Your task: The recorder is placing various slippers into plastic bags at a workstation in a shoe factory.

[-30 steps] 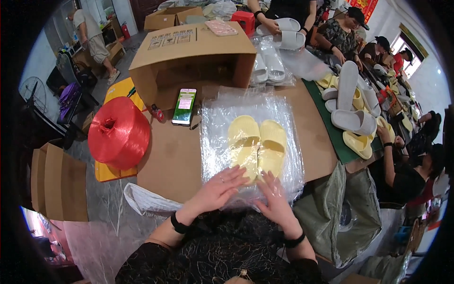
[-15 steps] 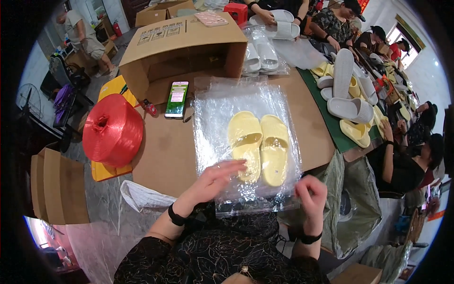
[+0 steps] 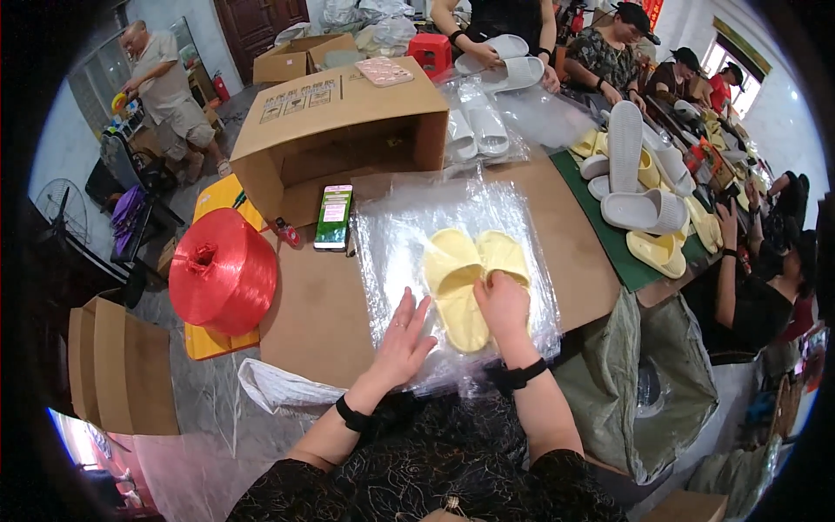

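Cardboard worktop (image 3: 304, 322); both grips spread: left hand (image 3: 402, 335) on plastic bag (image 3: 391, 252); right hand (image 3: 503, 304) on yellow slippers (image 3: 457, 278).

An open cardboard box (image 3: 335, 130) is seen lying on its side at the far left corner of the bench (image 3: 309, 317), with a pink flat item (image 3: 384, 71) on top. A phone (image 3: 334, 217) with a lit screen is laid just in front of the box, a small red object (image 3: 288, 233) beside it. A red twine spool (image 3: 223, 271) is placed off the bench's left edge. White slippers (image 3: 474, 130) in clear wrap are noted at the far edge; grey and yellow slippers (image 3: 642, 209) are spread on a green mat (image 3: 609, 239) along the right edge.
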`<state>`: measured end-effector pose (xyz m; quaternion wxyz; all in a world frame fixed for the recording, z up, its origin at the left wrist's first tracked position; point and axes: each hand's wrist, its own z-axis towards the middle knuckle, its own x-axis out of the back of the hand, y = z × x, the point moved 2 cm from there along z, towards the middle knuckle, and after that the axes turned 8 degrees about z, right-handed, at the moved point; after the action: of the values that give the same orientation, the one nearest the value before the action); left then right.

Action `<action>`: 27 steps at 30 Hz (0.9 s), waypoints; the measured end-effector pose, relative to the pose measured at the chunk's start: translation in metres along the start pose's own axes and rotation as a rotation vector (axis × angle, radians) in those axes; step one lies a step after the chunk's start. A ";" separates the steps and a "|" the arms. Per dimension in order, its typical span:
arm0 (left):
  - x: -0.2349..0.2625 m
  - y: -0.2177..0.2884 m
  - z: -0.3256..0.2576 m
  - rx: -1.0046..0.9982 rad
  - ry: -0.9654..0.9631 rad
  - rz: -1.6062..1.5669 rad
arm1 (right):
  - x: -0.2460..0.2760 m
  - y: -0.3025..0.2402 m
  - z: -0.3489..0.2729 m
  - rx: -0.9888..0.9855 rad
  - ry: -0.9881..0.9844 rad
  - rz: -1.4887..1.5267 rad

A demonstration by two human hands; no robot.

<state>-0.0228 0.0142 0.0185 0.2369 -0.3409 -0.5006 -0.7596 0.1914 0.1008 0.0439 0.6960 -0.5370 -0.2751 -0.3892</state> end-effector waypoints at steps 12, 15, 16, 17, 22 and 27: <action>-0.003 0.001 -0.007 0.059 -0.038 0.272 | 0.077 0.110 -0.057 -0.259 0.231 0.719; -0.002 0.015 0.009 0.091 -0.178 0.200 | 0.130 0.282 -0.112 -0.134 0.477 1.118; -0.009 0.008 0.004 0.080 -0.121 0.220 | 0.103 0.260 -0.062 -0.102 0.406 1.170; -0.017 0.005 0.002 0.031 -0.068 0.227 | 0.089 0.262 -0.028 -0.092 0.383 1.161; -0.022 0.006 -0.011 0.054 -0.055 0.291 | 0.040 0.253 0.081 -0.105 0.331 1.064; -0.024 0.009 -0.014 0.033 -0.041 0.275 | 0.038 0.253 0.102 -0.219 0.408 0.882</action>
<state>-0.0047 -0.0023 0.0023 0.3340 -0.4176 -0.4664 -0.7047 0.4275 0.2197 -0.0334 0.7735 -0.5852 0.1626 -0.1812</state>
